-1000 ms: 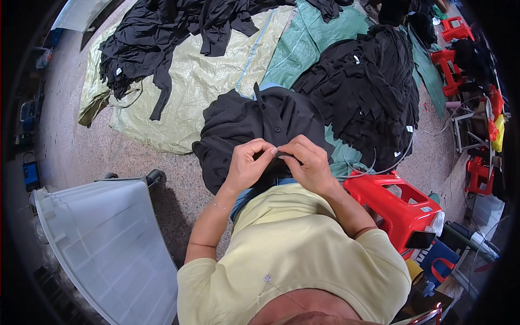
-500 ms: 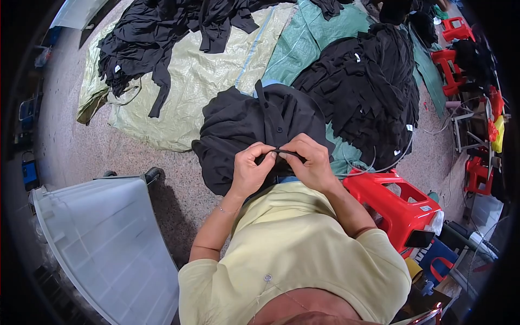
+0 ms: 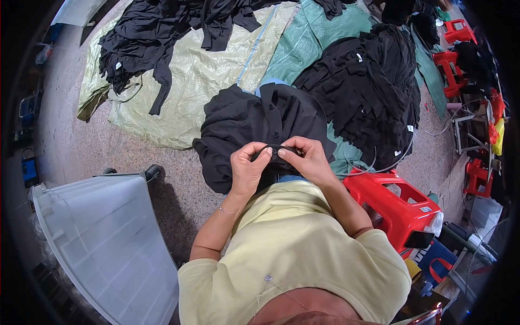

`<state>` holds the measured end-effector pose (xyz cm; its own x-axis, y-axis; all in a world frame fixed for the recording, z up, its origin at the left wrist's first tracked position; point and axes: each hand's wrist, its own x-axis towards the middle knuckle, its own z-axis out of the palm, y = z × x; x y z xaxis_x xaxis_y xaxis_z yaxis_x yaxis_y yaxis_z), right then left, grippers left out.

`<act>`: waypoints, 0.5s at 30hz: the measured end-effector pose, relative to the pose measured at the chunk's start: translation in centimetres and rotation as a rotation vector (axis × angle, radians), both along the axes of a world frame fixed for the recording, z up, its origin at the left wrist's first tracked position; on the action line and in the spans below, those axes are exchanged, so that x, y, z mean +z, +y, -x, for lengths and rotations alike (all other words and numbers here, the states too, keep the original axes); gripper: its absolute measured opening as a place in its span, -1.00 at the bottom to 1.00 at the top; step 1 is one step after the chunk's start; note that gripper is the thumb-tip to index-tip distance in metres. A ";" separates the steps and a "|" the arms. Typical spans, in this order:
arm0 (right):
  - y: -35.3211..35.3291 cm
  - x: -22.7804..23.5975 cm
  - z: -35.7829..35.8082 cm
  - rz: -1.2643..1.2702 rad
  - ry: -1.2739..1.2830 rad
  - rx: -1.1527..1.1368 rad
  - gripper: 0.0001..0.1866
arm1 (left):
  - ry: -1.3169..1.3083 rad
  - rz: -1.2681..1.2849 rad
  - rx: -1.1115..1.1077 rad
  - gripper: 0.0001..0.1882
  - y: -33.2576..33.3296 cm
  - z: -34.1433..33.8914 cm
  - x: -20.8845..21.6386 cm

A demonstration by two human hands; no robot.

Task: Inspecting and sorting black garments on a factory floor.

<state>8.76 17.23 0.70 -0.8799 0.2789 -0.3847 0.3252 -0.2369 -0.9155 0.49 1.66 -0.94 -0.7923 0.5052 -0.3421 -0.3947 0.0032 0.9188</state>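
A black buttoned shirt [image 3: 238, 122] lies bunched over my lap, its button strip running away from me with dark round buttons along it. My left hand [image 3: 247, 165] pinches the near part of that strip between thumb and forefinger. Close beside it, my right hand [image 3: 309, 160] grips the same strip in the same way. Between the two thumbs a small dark button [image 3: 274, 152] shows at the folded edge. The fingers beneath the cloth are hidden.
Heaps of black garments [image 3: 368, 92] lie on a green sheet [image 3: 303, 32] and a pale yellow sheet [image 3: 200, 92] ahead. A white plastic bin [image 3: 108, 238] with wheels stands at my left. A red stool [image 3: 392, 203] is close at my right, with a cable beside it.
Both hands keep their pinch on the shirt, and my thumbs have shifted slightly apart. The strip has turned so that a button now shows between them.
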 end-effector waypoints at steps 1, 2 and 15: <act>-0.2 0.4 0.0 0.005 -0.006 -0.005 -0.88 | -0.014 -0.039 0.002 -0.93 -0.1 0.2 -0.1; -0.4 0.8 0.0 -0.036 -0.021 -0.006 -0.88 | -0.028 -0.015 -0.003 -0.93 -0.3 0.6 -0.1; -3.6 1.1 0.1 -0.794 0.410 0.197 -0.80 | -0.223 -0.036 -0.235 -0.75 0.6 3.2 0.4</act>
<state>8.70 13.58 1.78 -0.9651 0.1581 0.2087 -0.0933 0.5368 -0.8385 -2.76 2.30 -0.51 -0.5602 0.6803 -0.4727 -0.5786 0.0870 0.8110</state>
